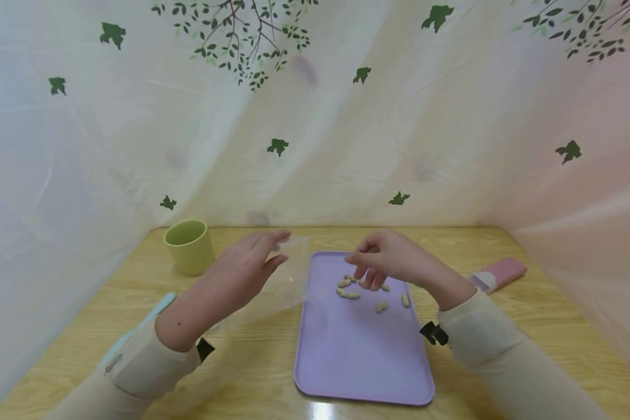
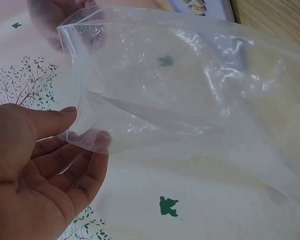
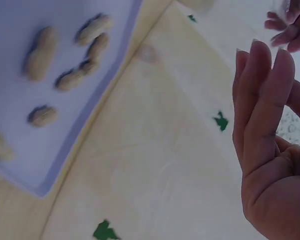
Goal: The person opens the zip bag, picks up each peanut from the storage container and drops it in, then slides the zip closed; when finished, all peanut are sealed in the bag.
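Note:
My left hand (image 1: 236, 280) holds a clear plastic bag (image 2: 154, 100) by its edge, thumb on one side and fingers behind the film. The bag hangs spread out between the hand and the lilac tray (image 1: 357, 361). Over the far half of that tray hovers my right hand (image 1: 394, 262), with thumb and forefinger close together. Nothing shows between its fingers, which look fairly straight in the right wrist view. Several unshelled peanuts (image 1: 381, 306) lie scattered on the tray beneath it; the hand hides some of them.
A yellow-green cup (image 1: 191, 256) stands at the back left of the wooden table (image 1: 262, 373). By the left forearm lies a long light-blue object (image 1: 142, 326), partly covered. A pink packet-like item (image 1: 506, 271) is at the right. Leaf-printed curtains surround the table.

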The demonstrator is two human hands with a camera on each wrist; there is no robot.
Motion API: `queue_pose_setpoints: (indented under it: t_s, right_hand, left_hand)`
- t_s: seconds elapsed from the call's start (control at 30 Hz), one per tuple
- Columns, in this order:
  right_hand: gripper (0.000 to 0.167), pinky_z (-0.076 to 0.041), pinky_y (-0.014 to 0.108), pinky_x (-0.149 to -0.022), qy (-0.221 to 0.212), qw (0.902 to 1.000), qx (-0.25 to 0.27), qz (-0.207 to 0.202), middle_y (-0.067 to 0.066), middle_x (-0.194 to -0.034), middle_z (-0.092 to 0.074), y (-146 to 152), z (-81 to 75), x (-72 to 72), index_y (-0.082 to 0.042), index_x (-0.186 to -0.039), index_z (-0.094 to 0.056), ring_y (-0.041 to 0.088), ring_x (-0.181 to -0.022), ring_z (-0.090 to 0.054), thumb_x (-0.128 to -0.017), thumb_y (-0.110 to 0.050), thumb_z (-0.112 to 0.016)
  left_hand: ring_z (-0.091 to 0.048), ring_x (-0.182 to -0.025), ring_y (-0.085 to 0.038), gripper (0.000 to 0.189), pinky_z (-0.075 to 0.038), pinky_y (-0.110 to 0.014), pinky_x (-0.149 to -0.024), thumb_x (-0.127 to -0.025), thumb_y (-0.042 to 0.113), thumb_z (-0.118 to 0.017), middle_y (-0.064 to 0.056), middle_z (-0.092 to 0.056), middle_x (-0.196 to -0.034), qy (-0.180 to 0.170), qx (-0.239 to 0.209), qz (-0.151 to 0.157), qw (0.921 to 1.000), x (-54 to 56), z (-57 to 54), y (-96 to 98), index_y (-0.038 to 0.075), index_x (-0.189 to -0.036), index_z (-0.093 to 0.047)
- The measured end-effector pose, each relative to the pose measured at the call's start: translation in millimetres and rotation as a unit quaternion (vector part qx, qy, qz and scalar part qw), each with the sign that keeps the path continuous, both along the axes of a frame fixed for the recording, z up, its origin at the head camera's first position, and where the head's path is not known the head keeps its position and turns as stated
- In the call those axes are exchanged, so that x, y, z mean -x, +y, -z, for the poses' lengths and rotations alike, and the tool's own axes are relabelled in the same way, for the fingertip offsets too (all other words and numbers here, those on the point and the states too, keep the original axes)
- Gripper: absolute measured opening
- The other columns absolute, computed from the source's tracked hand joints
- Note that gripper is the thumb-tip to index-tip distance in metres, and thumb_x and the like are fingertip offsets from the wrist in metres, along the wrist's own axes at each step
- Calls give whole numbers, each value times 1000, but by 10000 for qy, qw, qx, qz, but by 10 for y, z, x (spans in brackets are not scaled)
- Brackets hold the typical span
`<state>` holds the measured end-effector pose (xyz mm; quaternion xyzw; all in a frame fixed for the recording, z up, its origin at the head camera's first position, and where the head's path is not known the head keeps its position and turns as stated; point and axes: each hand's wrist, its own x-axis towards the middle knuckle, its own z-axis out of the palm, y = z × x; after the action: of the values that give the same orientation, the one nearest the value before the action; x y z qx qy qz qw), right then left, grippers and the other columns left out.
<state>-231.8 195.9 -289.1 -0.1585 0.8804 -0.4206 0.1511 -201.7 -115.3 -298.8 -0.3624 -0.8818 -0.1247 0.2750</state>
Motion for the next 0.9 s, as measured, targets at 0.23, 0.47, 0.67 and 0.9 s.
queue_pose_setpoints:
  t_s: [0.23, 0.47, 0.67, 0.9]
  right_hand:
    - [27, -67, 34, -72, 42, 9957, -906, 163, 14, -102, -80, 287, 202, 127, -3, -111, -74, 23, -74, -79, -103, -28, -72]
    - [21, -67, 34, -67, 60, 9868, -1602, 246, 17, -94, -76, 497, 332, 181, 4, -105, -71, 16, -66, -75, -99, -15, -75]
    - [14, -65, 31, -66, -67, 9809, -1930, 246, 12, -83, -71, 581, 418, 206, 0, -91, -69, 15, -65, -72, -98, -11, -75]
    - [7, -63, 29, -61, 0, 9723, -2338, 8, 10, -78, -72, 538, 479, 179, -1, -86, -68, 14, -60, -70, -92, -2, -72]
  left_hand:
    - [-76, -115, -32, 44, -64, -47, -96, -101, 12, -74, -16, -75, -130, 43, 12, 64, 10000, 9, 7, -3, 0, -140, -59]
    - [-75, -118, -32, 46, -64, -47, -99, -102, 14, -74, -15, -74, -133, -120, 81, 6, 9999, -1, -5, -6, 0, -142, -57]
    - [-74, -119, -32, 45, -64, -47, -100, -102, 14, -74, -14, -74, -133, -114, 100, 6, 9999, -1, 7, -4, 0, -142, -58]
    - [-75, -118, -32, 45, -64, -48, -99, -101, 12, -74, -14, -75, -132, -37, 40, 22, 10000, 2, 17, -6, 0, -141, -58]
